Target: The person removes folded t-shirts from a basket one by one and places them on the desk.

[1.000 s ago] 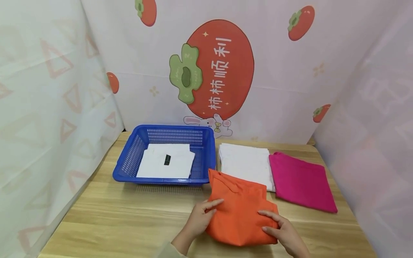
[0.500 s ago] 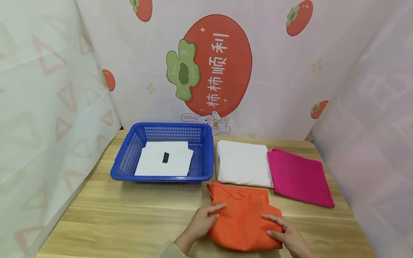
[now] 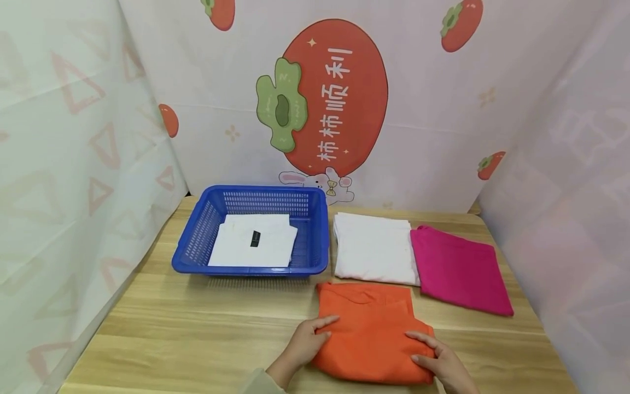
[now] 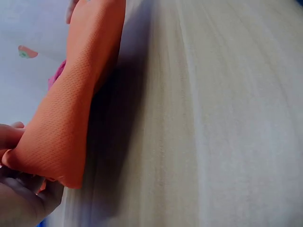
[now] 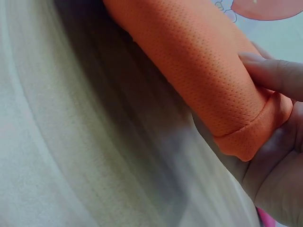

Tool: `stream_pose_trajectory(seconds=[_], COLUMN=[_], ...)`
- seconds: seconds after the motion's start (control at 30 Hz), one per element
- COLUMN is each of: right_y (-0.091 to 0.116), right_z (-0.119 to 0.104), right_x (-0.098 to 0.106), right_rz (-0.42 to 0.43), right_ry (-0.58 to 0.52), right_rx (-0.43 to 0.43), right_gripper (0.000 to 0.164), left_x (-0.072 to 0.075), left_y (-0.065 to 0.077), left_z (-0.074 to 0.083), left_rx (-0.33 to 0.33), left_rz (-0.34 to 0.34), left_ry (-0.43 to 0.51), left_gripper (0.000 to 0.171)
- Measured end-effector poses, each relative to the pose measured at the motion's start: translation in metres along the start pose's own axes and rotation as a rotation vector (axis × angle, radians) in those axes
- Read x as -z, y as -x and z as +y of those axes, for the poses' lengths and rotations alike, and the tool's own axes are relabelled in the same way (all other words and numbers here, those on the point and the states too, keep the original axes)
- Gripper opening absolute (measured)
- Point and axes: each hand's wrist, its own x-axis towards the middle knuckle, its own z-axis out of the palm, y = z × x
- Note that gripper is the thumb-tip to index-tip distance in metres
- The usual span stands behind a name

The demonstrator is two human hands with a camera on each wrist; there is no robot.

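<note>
A folded orange T-shirt (image 3: 369, 339) of dimpled mesh fabric lies near the table's front, its neckline showing at the far edge. My left hand (image 3: 306, 343) grips its left side, thumb on top and fingers beneath. On the opposite side my right hand (image 3: 443, 364) pinches the hemmed edge between thumb and fingers. In the left wrist view the T-shirt (image 4: 61, 118) bulges in a thick fold over a dark shadow on the wood. The right wrist view shows my thumb pressing the top of the T-shirt (image 5: 203, 71), with the palm under its corner.
A blue plastic basket (image 3: 251, 270) stands at the back left, holding a folded white garment (image 3: 236, 246) with a black label. Right of it lie a folded white garment (image 3: 376, 249) and a folded magenta one (image 3: 462, 273). Printed cloth walls (image 3: 418, 164) enclose the wooden table (image 3: 197, 339).
The far edge of the orange T-shirt has come down and toward me, so it lies flatter. Both hands have kept their grip and shifted slightly right with it.
</note>
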Motion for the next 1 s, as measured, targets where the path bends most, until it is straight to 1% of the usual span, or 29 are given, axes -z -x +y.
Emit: stream_pose_trajectory(seconds=[0.1, 0.23, 0.3, 0.4, 0.47, 0.6, 0.77, 1.0], right_y=[-0.001, -0.004, -0.005, -0.006, -0.008, -0.011, -0.011, -0.010], right_z=[0.003, 0.007, 0.009, 0.012, 0.014, 0.016, 0.011, 0.006], right_x=[0.000, -0.001, -0.002, -0.003, -0.004, -0.004, -0.005, -0.003], right_rz=[0.002, 0.008, 0.038, 0.085, 0.115, 0.135, 0.126, 0.090], right_ry=[0.023, 0.084, 0.124, 0.179, 0.234, 0.294, 0.300, 0.339], right_rx=[-0.017, -0.021, -0.038, -0.075, -0.090, -0.095, -0.071, -0.027], right_gripper=[0.057, 0.055, 0.053, 0.050, 0.048, 0.044, 0.043, 0.041], left_x=[0.001, 0.002, 0.003, 0.003, 0.004, 0.005, 0.008, 0.009], left_y=[0.001, 0.003, 0.004, 0.004, 0.004, 0.000, -0.003, -0.004], left_z=[-0.004, -0.010, -0.012, -0.014, -0.016, -0.017, -0.017, -0.016], left_rx=[0.014, 0.009, 0.011, 0.015, 0.016, 0.027, 0.052, 0.084], left_rz=[-0.012, -0.018, -0.026, -0.042, -0.058, -0.099, -0.130, -0.141], left_ry=[-0.041, -0.115, -0.134, -0.144, -0.149, -0.154, -0.138, -0.137], left_gripper=[0.032, 0.033, 0.033, 0.033, 0.032, 0.032, 0.032, 0.032])
